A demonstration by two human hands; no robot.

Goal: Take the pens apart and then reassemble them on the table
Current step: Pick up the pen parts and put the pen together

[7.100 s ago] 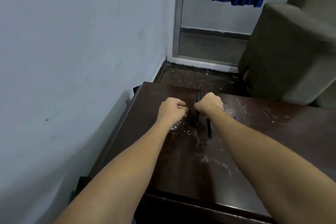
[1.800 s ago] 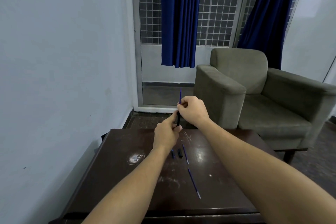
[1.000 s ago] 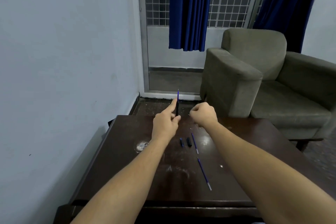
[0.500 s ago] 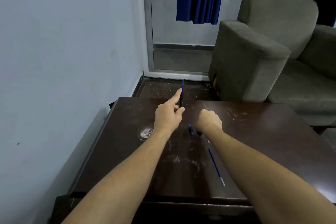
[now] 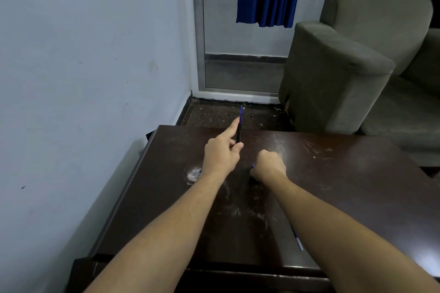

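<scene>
Pen barrel (image 5: 238,134) stands upright, pinched low by the left hand (image 5: 221,154), with the blue refill (image 5: 241,112) poking out above. It is probably light, stiff and slippery, so better gripped mid-length. The right hand (image 5: 269,165) curls on the table (image 5: 345,185); whether it holds anything I cannot tell.

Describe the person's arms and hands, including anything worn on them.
The left forearm and right forearm are bare to the frame's edge, no sleeves in view. The left hand and right hand are ungloved; no watch, bracelet or ring shows.
</scene>
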